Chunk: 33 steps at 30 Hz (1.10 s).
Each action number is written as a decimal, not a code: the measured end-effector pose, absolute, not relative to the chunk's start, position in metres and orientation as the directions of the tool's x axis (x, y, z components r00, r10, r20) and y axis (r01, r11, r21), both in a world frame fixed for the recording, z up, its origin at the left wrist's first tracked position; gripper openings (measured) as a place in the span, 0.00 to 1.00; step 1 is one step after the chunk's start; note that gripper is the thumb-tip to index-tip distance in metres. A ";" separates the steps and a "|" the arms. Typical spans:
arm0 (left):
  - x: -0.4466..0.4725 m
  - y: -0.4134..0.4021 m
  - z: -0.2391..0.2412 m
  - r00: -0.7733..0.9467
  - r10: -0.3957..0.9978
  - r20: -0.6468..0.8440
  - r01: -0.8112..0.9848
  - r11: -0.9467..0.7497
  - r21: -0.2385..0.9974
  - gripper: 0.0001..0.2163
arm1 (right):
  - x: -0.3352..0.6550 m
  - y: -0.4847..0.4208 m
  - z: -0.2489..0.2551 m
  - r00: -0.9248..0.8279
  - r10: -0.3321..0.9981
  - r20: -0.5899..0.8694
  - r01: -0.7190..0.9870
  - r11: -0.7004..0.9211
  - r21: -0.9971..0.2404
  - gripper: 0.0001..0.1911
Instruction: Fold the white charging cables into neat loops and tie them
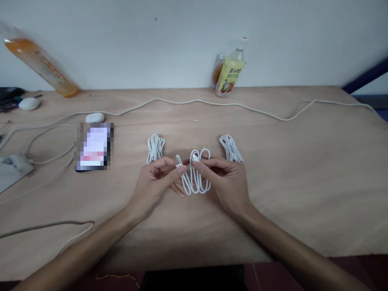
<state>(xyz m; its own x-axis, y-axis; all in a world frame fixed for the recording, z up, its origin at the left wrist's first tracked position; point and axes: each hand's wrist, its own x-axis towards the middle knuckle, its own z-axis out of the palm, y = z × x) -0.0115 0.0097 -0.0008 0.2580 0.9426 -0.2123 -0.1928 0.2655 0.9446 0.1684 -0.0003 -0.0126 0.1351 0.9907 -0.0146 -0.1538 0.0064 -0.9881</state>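
A coiled white cable (pixel 197 178) lies on the wooden table (pixel 303 161) between my two hands. My left hand (pixel 156 180) pinches one end of it with thumb and forefinger. My right hand (pixel 226 180) pinches the white plug at the other end, fingertips almost meeting the left ones. A second bundled white cable (pixel 155 147) rests just behind my left hand. A third bundled white cable (pixel 230 147) lies just behind my right hand.
A phone (pixel 93 146) lies left of the cables, with a white earbud case (pixel 94 117) behind it. A long white cord (pixel 212 103) snakes across the back. A yellow-green drink bottle (pixel 230 70) stands by the wall; an orange bottle (pixel 39 64) leans far left.
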 end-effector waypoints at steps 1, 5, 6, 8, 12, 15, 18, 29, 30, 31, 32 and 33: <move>-0.011 0.010 0.000 0.242 0.946 -0.214 -0.174 0.259 0.950 0.15 | 0.168 0.000 -0.013 0.142 0.990 -0.011 -0.136 0.009 -0.991 0.01; -0.009 0.009 0.003 0.187 0.956 -0.225 -0.122 0.250 0.961 0.13 | 0.167 -0.001 -0.014 0.140 0.989 -0.040 -0.100 -0.026 -0.995 0.03; -0.009 0.009 0.003 0.177 0.957 -0.231 -0.117 0.254 0.960 0.12 | 0.167 -0.001 -0.014 0.143 0.989 -0.044 -0.097 -0.030 -0.995 0.03; -0.010 0.009 0.001 0.161 0.955 -0.249 -0.112 0.268 0.957 0.12 | 0.167 -0.001 -0.015 0.154 0.987 -0.039 -0.086 -0.026 -0.996 0.03; -0.010 0.008 -0.001 0.145 0.952 -0.268 -0.110 0.285 0.952 0.12 | 0.166 -0.003 -0.016 0.179 0.984 0.009 -0.030 0.014 -0.999 0.02; -0.011 0.008 -0.001 0.141 0.950 -0.277 -0.090 0.291 0.952 0.12 | 0.163 -0.005 -0.016 0.193 0.980 0.056 -0.006 0.058 -0.998 0.04; -0.010 0.008 0.000 0.131 0.956 -0.261 -0.078 0.272 0.959 0.12 | 0.160 -0.009 -0.016 0.206 0.974 0.092 0.024 0.089 -0.996 0.05; -0.009 0.008 -0.002 0.146 0.971 -0.188 -0.065 0.199 0.978 0.11 | 0.154 -0.016 -0.015 0.254 0.950 0.183 0.112 0.159 -0.981 0.07; -0.009 0.008 -0.001 0.141 0.972 -0.188 -0.068 0.199 0.978 0.11 | 0.154 -0.016 -0.015 0.254 0.950 0.181 0.114 0.156 -0.981 0.07; -0.009 0.008 -0.001 0.135 0.972 -0.190 -0.071 0.200 0.977 0.11 | 0.154 -0.015 -0.015 0.255 0.950 0.179 0.113 0.154 -0.981 0.07; -0.009 0.008 -0.001 0.133 0.972 -0.193 -0.071 0.203 0.976 0.11 | 0.154 -0.015 -0.015 0.255 0.951 0.177 0.110 0.153 -0.982 0.07; -0.009 0.008 -0.001 0.131 0.972 -0.193 -0.070 0.204 0.977 0.11 | 0.154 -0.015 -0.015 0.255 0.951 0.176 0.106 0.153 -0.982 0.07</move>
<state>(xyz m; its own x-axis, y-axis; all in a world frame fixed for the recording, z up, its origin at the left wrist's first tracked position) -0.0088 0.0085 -0.0013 0.1307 0.9724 -0.1935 -0.0697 0.2037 0.9766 0.1541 -0.0153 -0.0152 0.2546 0.9509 0.1758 0.1060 0.1532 -0.9825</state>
